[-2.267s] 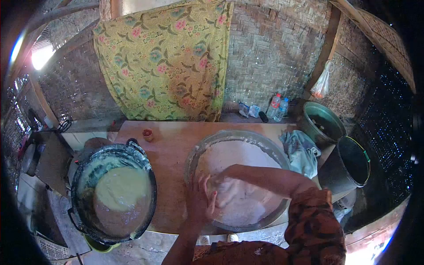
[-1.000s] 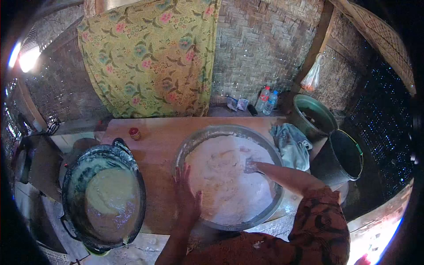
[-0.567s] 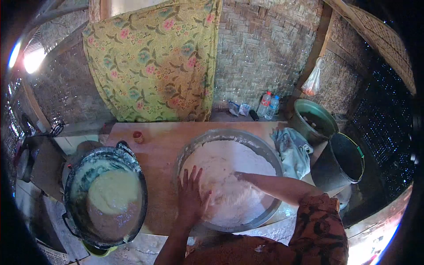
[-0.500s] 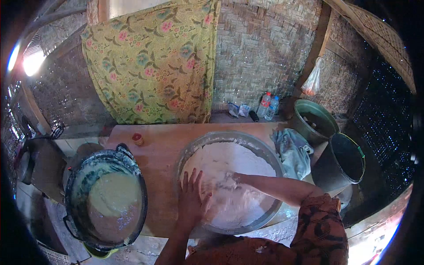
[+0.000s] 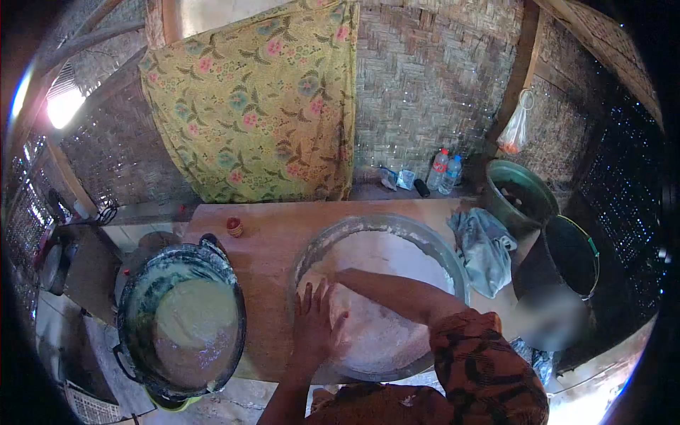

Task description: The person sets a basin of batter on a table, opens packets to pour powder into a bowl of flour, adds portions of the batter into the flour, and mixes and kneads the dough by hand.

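A wide grey basin [image 5: 459, 273] on the wooden table holds a spread of white, flour-like powder [image 5: 386, 258]. My left hand [image 5: 316, 329] is at the basin's near left side, its fingers stretched out and apart. Across the powder reaches my right arm, and my right hand [image 5: 338, 285] is low at the left part of the basin, close to my left fingers. Its fingers are blurred and partly sunk in the powder, so their shape is hidden. To the left, a dark tub [image 5: 239, 340] contains a pale, smooth dough-like mass [image 5: 198, 312].
A small red-topped container [image 5: 234, 227] stands on the table [image 5: 265, 248]. On the right are a crumpled grey-green cloth [image 5: 485, 251], a green tub [image 5: 528, 173] and a black bucket [image 5: 531, 265]. Two plastic bottles [image 5: 439, 170] stand by the woven wall.
My right hand has swept left through the powder, from the basin's middle toward my left hand. My left hand stays at the basin's left side. The view has shifted slightly.
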Available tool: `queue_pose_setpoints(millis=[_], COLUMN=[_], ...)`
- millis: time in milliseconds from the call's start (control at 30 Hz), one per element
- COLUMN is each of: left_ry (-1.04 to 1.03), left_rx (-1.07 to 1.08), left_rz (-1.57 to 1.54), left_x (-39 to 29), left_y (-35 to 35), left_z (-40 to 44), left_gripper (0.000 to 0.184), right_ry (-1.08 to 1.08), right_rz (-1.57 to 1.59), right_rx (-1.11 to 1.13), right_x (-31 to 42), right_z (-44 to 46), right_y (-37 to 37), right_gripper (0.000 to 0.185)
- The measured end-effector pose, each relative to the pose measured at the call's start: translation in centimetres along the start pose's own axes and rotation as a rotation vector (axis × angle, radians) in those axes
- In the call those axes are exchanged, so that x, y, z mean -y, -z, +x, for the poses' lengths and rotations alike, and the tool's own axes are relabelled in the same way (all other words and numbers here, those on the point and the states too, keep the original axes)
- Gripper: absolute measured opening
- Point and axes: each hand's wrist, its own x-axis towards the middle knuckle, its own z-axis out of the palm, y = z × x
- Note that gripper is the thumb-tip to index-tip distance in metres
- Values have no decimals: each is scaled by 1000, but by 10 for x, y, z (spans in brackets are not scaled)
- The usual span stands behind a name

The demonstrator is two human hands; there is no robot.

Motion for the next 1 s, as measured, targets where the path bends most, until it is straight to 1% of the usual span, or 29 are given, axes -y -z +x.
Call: queue_pose_setpoints(millis=[67, 133, 200, 300, 367, 467, 567, 667, 767, 867, 933, 1000], left_ry=[10, 11, 29, 48, 61, 70, 74, 66, 42, 16, -1, -1], left_rx=[12, 29, 41, 60, 74, 86, 93, 88, 62, 24, 18, 9], left_rz=[1, -3, 52, -25, -36, -39, -16, 18, 24, 28, 23, -63], left_x=[-1, -2, -2, -3, -4, -3, 0, -1, -2, 1, 1, -3], left_y=[2, 2, 1, 3, 5, 4, -5, -6, -6, -3, -2, 4], left_z=[-1, 1, 3, 8, 9, 11, 10, 9, 5, 2, 2, 3], left_gripper=[67, 67, 68, 68, 68, 69, 69, 69, 69, 68, 68, 69], right_ry=[48, 86, 75, 3, -83, -191, -224, -199, -141, -51, -23, -33], right_rz=[7, 26, 42, 52, 51, 49, 51, 49, 53, 43, 42, 52], right_rx=[60, 112, 134, 109, 62, -26, -73, -68, -10, 73, 101, 99], right_x=[1, 4, -3, -25, -50, -83, -93, -76, -49, -12, 13, 34], right_z=[-20, -62, -108, -145, -147, -125, -86, -64, -72, -108, -143, -183], right_y=[-19, -28, -27, -10, 8, 33, 46, 38, 9, -17, -17, -7], right_gripper=[72, 72, 73, 73, 74, 74, 75, 76, 76, 77, 78, 78])
